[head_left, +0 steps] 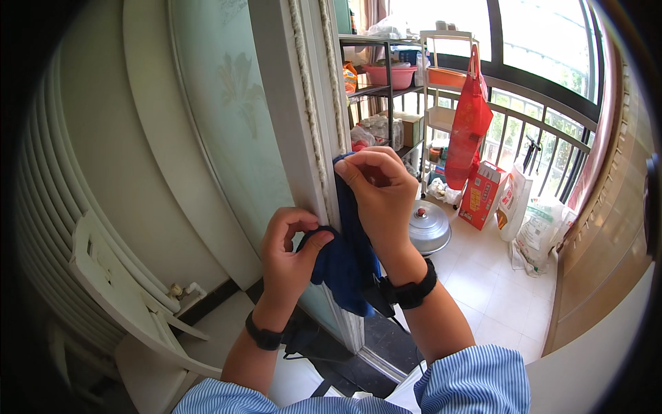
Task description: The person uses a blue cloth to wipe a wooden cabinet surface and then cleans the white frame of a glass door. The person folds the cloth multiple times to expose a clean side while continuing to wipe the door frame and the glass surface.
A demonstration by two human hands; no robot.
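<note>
A dark blue cloth (341,269) hangs against the edge of a white-framed sliding glass door (279,77). My left hand (292,246) pinches the cloth's left upper corner between thumb and fingers. Higher up and to the right, my right hand (382,181) grips another part of the cloth's top edge, close to the frame. Two fuzzy sealing strips (309,103) run down the door's edge, and the cloth covers their lower part. Each wrist wears a black strap (416,287); a dark device with a cable sits by the right one.
A white chair (129,300) stands at the lower left before a radiator (46,207). Beyond the doorway are a metal shelf rack (388,103), a hanging red apron (468,129), a lidded metal pot (429,227), a red carton (483,196) and plastic sacks (540,233). A floor track (382,365) crosses the threshold.
</note>
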